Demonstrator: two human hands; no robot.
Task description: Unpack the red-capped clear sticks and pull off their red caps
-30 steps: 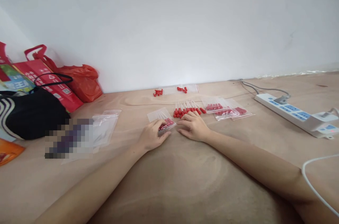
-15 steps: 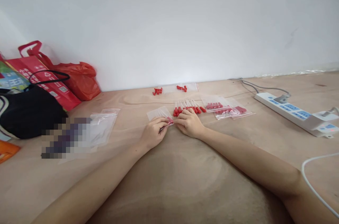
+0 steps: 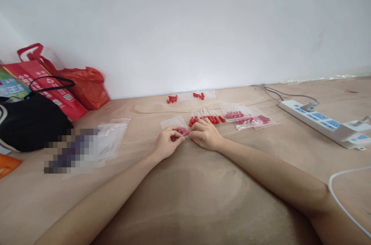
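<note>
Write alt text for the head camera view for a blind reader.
A left hand grips a clear bag of red-tipped pieces on a wooden table, right hand touching it. Loose pieces, filled bags and a power strip lie beyond.

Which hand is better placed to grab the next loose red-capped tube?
Right, probably. The right hand rests beside the loose red-capped tubes; the left hand grips the small bag.

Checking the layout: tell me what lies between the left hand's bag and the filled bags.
Head view: a loose row of red-capped tubes lies between the bag and the filled bags, with the right hand at its near edge.
</note>
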